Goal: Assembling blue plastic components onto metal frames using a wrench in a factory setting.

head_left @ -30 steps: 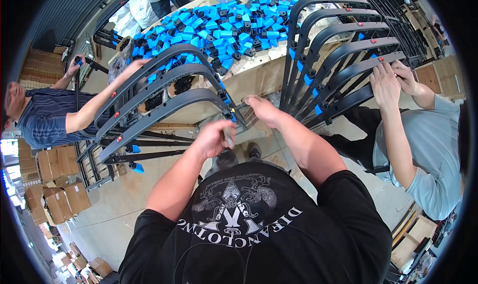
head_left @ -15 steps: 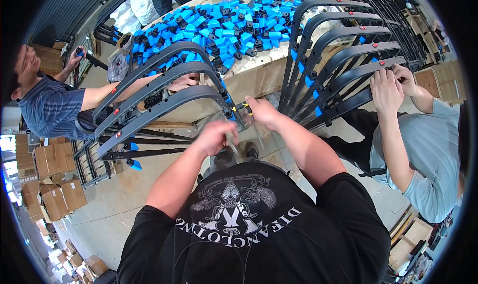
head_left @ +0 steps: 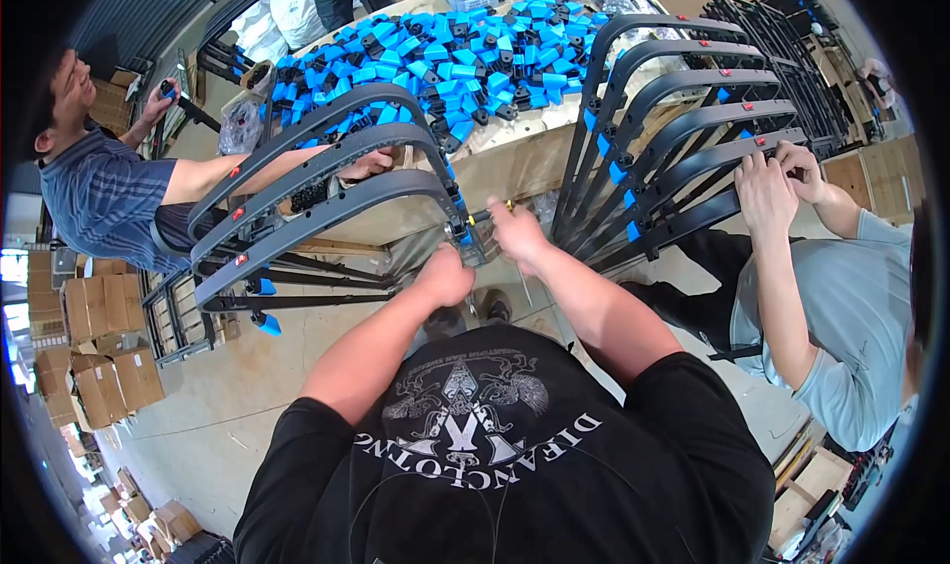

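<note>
A row of curved black metal frames (head_left: 371, 190) with red buttons stands on my left. My right hand (head_left: 520, 235) is closed around a tool with a black and yellow handle (head_left: 483, 214), held sideways against the end of the nearest frame; its exact kind is unclear. Just below that end, my left hand (head_left: 447, 275) is closed, knuckles up. Whatever lies in its fingers is hidden. Between both hands a small metal and yellow part (head_left: 451, 230) shows at the frame end, near a blue piece.
Blue and black plastic parts (head_left: 435, 64) are heaped on the table ahead. More curved frames (head_left: 693, 114) stand to the right, where a co-worker's hands (head_left: 767, 193) touch one. Another co-worker (head_left: 109, 183) reaches in from the left. Cardboard boxes (head_left: 104, 307) are stacked at left.
My left hand, blurred before, has moved slightly right and settled below the nearest frame's end. My right hand has shifted a little, and the tool now lies more level against that end.
</note>
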The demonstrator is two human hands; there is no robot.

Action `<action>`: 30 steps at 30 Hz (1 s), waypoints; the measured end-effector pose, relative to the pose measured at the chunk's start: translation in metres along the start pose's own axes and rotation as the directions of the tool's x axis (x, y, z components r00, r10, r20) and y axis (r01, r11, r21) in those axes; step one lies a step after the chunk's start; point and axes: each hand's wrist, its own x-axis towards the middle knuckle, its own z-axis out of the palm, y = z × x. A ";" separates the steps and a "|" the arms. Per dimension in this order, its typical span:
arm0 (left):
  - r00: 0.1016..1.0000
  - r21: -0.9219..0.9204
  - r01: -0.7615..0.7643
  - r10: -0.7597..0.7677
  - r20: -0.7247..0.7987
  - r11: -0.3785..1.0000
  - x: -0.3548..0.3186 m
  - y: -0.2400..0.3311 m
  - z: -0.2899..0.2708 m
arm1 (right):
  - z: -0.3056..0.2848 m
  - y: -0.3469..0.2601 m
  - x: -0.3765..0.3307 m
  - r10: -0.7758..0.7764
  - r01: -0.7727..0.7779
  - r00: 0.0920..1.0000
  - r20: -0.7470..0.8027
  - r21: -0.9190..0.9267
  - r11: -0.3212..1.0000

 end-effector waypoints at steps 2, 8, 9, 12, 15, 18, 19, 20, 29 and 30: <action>0.997 0.095 0.049 -0.043 -0.062 0.994 0.002 0.010 0.006 | 0.000 0.003 -0.016 -0.290 0.290 0.957 0.015 0.029 0.957; 0.822 0.929 0.064 0.509 -0.256 0.364 0.027 -0.043 -0.004 | -0.002 -0.002 -0.005 -0.183 0.169 0.974 0.131 0.111 0.979; 0.816 0.920 0.158 0.478 -0.326 0.359 0.033 -0.046 0.001 | 0.000 -0.002 -0.010 -0.190 0.177 0.976 0.106 0.117 0.977; 0.971 0.529 -0.056 0.169 -0.167 0.847 0.025 -0.014 0.003 | -0.003 -0.011 -0.021 -0.249 0.243 0.967 0.047 0.102 0.965; 0.992 -0.049 -0.030 0.023 -0.126 0.998 0.018 -0.011 -0.003 | -0.002 0.000 -0.012 -0.260 0.259 0.965 0.020 0.035 0.965; 0.801 0.855 0.047 0.492 -0.342 0.517 0.022 -0.042 0.006 | -0.001 0.002 -0.005 -0.223 0.224 0.974 0.038 -0.030 0.974; 0.796 0.859 0.137 0.462 -0.392 0.494 0.027 -0.048 0.007 | 0.003 -0.001 -0.013 -0.224 0.225 0.974 0.020 -0.009 0.974; 0.787 0.858 0.221 0.435 -0.438 0.464 0.031 -0.041 0.013 | 0.004 -0.009 -0.022 -0.228 0.228 0.974 -0.003 0.014 0.974; 0.756 0.883 0.167 0.518 -0.401 0.440 0.034 -0.058 0.002 | 0.000 -0.018 -0.029 -0.208 0.209 0.978 0.022 -0.084 0.974; 0.747 0.874 0.255 0.489 -0.450 0.415 0.041 -0.057 0.003 | 0.000 -0.018 -0.029 -0.215 0.216 0.976 0.037 -0.028 0.976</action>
